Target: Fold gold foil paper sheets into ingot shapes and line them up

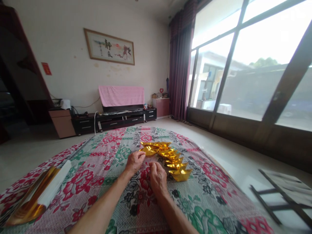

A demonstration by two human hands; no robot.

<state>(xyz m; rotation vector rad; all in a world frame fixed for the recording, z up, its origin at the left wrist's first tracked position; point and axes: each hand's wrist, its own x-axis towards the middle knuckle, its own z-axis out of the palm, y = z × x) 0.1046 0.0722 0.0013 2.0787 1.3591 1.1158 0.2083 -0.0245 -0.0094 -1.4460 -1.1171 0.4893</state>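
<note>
My left hand is closed in a pinch at the near left end of a shiny gold foil paper ingot, whose left tip is partly behind my fingers. Lower and to the right, my right hand has its fingers curled closed, and nothing shows between them. Several folded gold paper ingots stand in a slanting row just beyond and right of it. The nearest ingot sits beside my right knuckles. Another long gold ingot lies at the far end.
A flowered cloth covers the round table. At its left lies a stack of gold foil sheets with a white sheet. A dark-framed stool or rack stands on the floor at right. Beyond are a low black cabinet and large windows.
</note>
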